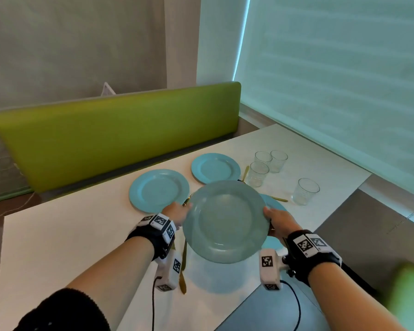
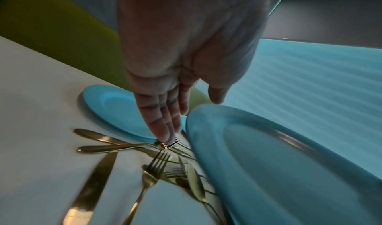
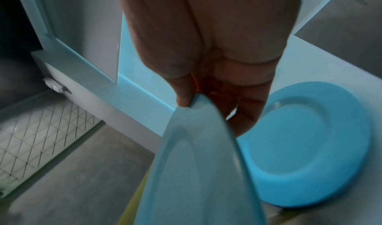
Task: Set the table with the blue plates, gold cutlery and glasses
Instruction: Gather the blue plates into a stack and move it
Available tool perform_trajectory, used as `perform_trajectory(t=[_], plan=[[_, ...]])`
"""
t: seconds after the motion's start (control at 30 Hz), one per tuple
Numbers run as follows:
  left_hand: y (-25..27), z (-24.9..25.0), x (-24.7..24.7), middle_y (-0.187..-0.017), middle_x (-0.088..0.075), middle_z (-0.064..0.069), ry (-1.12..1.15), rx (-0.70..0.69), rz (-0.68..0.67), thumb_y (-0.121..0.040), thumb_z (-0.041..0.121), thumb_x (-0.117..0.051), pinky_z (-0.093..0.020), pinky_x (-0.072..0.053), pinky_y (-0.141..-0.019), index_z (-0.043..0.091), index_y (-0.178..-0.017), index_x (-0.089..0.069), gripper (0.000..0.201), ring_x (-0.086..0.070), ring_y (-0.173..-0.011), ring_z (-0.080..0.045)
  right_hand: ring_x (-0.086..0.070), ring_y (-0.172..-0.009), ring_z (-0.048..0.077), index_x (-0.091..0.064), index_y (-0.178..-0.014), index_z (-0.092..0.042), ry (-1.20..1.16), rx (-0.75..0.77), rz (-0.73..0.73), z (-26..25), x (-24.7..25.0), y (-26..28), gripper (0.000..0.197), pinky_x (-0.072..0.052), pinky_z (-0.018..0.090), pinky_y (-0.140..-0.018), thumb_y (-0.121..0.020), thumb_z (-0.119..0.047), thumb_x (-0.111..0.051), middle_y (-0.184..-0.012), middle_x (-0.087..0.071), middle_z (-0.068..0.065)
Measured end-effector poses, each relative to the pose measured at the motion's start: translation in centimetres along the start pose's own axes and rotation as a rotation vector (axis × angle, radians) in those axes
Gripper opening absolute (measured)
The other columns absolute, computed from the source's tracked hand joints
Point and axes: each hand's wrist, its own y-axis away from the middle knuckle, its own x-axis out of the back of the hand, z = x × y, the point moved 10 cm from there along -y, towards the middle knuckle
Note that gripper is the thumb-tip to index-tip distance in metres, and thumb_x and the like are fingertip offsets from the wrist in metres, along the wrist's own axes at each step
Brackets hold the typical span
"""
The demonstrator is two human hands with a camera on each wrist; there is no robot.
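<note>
Aloft, blue plate (image 1: 225, 220) face up, right hand (image 1: 279, 223) pinching rim.

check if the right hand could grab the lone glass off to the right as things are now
Probably not yet. The right hand is gripping the rim of the lifted plate, shared with the left hand. The path to the lone glass looks free, but it must let go first.

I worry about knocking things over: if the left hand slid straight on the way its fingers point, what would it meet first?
Probably the gold cutlery: the left hand's fingertips hang just over the fork tines, with the blue plate on the table beside them. Depth is unclear.
</note>
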Motion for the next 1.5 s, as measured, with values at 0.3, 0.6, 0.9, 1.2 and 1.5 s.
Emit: perform_trajectory(t=[0.3, 0.6, 0.9, 1.2, 1.5], plan=[[-5.7, 2.4, -0.5, -0.116, -0.060, -0.029, 0.269, -0.121, 0.066, -0.090, 0.041, -0.037, -0.050, -0.046, -0.098, -0.004, -0.111, -0.059, 0.055, -0.058, -0.109, -0.040, -0.058, -0.071, 0.024, -0.058, -0.091, -0.007, -0.256, -0.064, 0.087, -0.3, 0.9, -3.2, 0.023, -0.049, 0.036, -0.061, -0.099, -0.024, -0.046, -0.082, -0.061, 0.010], [-5.9, 6.6, 0.0, -0.127, -0.053, -0.026, 0.146, -0.079, 0.208, -0.102, 0.028, -0.026, -0.036, -0.039, -0.096, -0.006, -0.126, -0.050, 0.048, -0.051, -0.117, -0.036, -0.051, -0.069, 0.025, -0.061, -0.100, -0.003, 0.016, -0.183, 0.191, 2.6, 6.0, -8.1, 0.028, -0.048, 0.035, -0.064, -0.097, -0.029, -0.048, -0.082, -0.056, 0.010], [-8.7, 5.2, -0.2, -0.126, -0.054, -0.028, 0.201, 0.032, 0.326, -0.101, 0.027, -0.028, -0.039, -0.039, -0.097, -0.009, -0.121, -0.053, 0.048, -0.051, -0.116, -0.039, -0.060, -0.096, 0.026, -0.056, -0.112, -0.010, 1.037, -0.111, 0.038, 5.7, 9.2, -9.9, 0.032, -0.045, 0.025, -0.076, -0.094, -0.035, -0.046, -0.108, -0.062, 0.008], [-8.2, 5.0, -1.0, -0.128, -0.054, -0.024, 0.226, 0.016, 0.311, -0.102, 0.028, -0.029, -0.038, -0.039, -0.098, -0.006, -0.125, -0.051, 0.046, -0.051, -0.117, -0.037, -0.058, -0.108, 0.027, -0.053, -0.124, -0.008, 0.940, -0.135, 0.064, 5.1, 8.6, -8.9, 0.031, -0.045, 0.023, -0.076, -0.096, -0.018, -0.044, -0.126, -0.057, 0.016], [-6.2, 6.1, -1.6, -0.131, -0.052, -0.025, 0.260, -0.071, 0.218, -0.102, 0.026, -0.028, -0.036, -0.038, -0.099, -0.008, -0.126, -0.051, 0.047, -0.050, -0.120, -0.037, -0.050, -0.124, 0.032, -0.042, -0.133, 0.004, 0.620, -0.081, 0.356, 0.1, 11.1, -6.3, 0.040, -0.039, 0.031, -0.097, -0.099, -0.015, -0.038, -0.133, -0.051, 0.024]])
